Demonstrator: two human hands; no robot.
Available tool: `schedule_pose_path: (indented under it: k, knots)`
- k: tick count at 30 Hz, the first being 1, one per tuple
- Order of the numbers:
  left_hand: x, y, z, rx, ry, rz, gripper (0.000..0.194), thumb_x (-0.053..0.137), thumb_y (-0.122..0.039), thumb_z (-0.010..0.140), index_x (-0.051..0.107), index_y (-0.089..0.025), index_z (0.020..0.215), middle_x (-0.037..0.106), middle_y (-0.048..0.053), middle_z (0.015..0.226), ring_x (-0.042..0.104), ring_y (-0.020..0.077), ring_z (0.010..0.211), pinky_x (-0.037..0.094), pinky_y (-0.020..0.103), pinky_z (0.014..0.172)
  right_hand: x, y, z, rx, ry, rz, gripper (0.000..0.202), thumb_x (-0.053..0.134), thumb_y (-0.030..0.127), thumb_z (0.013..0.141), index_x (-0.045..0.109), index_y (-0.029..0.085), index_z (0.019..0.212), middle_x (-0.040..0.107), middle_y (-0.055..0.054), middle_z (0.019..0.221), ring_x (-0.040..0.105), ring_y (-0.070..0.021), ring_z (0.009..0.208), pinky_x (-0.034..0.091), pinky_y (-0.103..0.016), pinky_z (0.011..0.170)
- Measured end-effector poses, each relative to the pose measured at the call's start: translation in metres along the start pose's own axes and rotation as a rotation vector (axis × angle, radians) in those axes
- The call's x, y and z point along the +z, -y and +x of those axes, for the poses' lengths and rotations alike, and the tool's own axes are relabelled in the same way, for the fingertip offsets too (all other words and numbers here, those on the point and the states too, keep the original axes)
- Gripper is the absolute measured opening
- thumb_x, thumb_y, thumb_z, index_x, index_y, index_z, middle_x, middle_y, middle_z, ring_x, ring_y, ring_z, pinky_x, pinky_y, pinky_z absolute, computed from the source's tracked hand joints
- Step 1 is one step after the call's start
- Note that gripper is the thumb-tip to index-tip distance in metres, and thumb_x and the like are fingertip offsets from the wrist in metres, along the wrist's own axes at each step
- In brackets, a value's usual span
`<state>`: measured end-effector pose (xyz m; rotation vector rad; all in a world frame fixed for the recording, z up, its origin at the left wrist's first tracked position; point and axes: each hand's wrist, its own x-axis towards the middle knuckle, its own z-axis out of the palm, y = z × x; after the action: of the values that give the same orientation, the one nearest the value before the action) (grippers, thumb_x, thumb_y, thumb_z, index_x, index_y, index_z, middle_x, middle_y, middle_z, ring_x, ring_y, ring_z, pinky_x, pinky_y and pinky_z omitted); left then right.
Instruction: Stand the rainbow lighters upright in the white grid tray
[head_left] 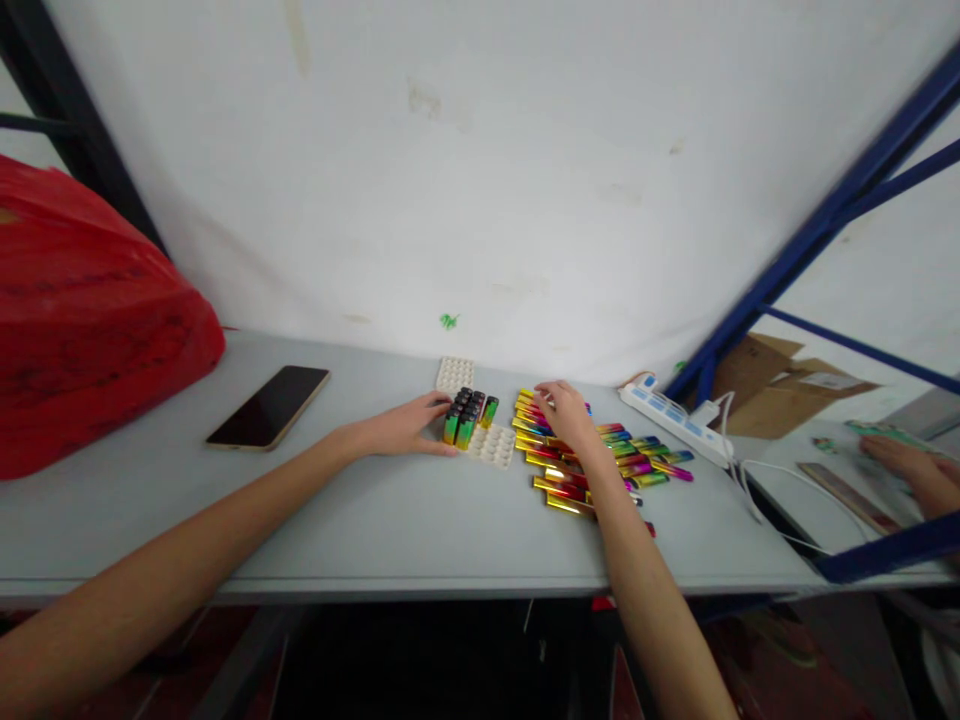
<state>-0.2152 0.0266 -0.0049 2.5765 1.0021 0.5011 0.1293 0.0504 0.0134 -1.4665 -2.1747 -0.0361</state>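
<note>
Several green and gold tubes with black tops (465, 412) stand upright in a white tray with round hollows (493, 447). My left hand (415, 425) is beside their left side, thumb and fingers spread around the edge of the group, apparently touching it. On the right, many shiny tubes in gold, red, green, blue and pink (551, 465) lie flat in a loose pile. Over the back of this pile is my right hand (561, 408), its fingers bent down at the tubes; whatever they grip is too small to make out. Another white hollowed tray (455, 374) lies behind the upright tubes.
A dark phone (271, 406) lies on the grey table (360, 530), near a large red bag (97, 320). To the right are a white power strip (675, 422) with cables, blue metal posts (817, 240) and a cardboard box (787, 390). Another person's hand (900, 460) shows at far right.
</note>
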Motion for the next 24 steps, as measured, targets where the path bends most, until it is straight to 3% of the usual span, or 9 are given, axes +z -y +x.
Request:
schedule_pose_path:
  k: [4, 7, 12, 20, 24]
  knots:
    - [-0.002, -0.002, -0.001, -0.003, -0.005, -0.002, 0.087, 0.068, -0.079, 0.089, 0.056, -0.018, 0.150, 0.049, 0.016, 0.161, 0.049, 0.0352, 0.146, 0.038, 0.040, 0.126, 0.000, -0.014, -0.004, 0.007, 0.206, -0.089, 0.023, 0.062, 0.020, 0.102, 0.078, 0.016, 0.117, 0.076, -0.015, 0.120, 0.069, -0.0242, 0.113, 0.047, -0.035, 0.105]
    - [-0.002, -0.003, 0.000, -0.016, 0.006, -0.009, 0.087, 0.069, -0.078, 0.088, 0.057, -0.017, 0.149, 0.049, 0.016, 0.161, 0.049, 0.0358, 0.147, 0.038, 0.039, 0.126, 0.000, -0.013, -0.003, 0.035, 0.248, -0.125, 0.024, 0.061, 0.021, 0.103, 0.079, 0.016, 0.118, 0.077, -0.014, 0.118, 0.070, -0.0230, 0.110, 0.048, -0.033, 0.102]
    - [-0.003, -0.003, 0.000, -0.028, 0.009, -0.009, 0.088, 0.071, -0.077, 0.088, 0.056, -0.018, 0.151, 0.049, 0.016, 0.162, 0.049, 0.0367, 0.148, 0.037, 0.042, 0.126, -0.004, -0.009, -0.002, 0.074, 0.313, -0.151, 0.031, 0.063, 0.037, 0.105, 0.078, 0.015, 0.121, 0.077, -0.015, 0.115, 0.070, -0.0240, 0.108, 0.049, -0.031, 0.095]
    - [-0.001, -0.001, 0.000, -0.005, -0.012, -0.001, 0.088, 0.070, -0.078, 0.088, 0.055, -0.019, 0.151, 0.051, 0.015, 0.160, 0.050, 0.0354, 0.147, 0.037, 0.040, 0.126, -0.005, 0.000, -0.005, 0.024, 0.241, -0.124, 0.028, 0.060, 0.036, 0.107, 0.083, 0.021, 0.110, 0.082, -0.012, 0.105, 0.074, -0.0252, 0.094, 0.049, -0.031, 0.085]
    - [0.000, 0.001, 0.000, 0.001, -0.009, 0.002, 0.088, 0.069, -0.078, 0.089, 0.053, -0.019, 0.153, 0.050, 0.015, 0.161, 0.048, 0.0358, 0.148, 0.036, 0.041, 0.126, -0.007, 0.004, -0.005, 0.102, 0.142, -0.078, 0.027, 0.059, 0.036, 0.106, 0.082, 0.022, 0.109, 0.083, -0.011, 0.103, 0.074, -0.0259, 0.092, 0.050, -0.032, 0.083]
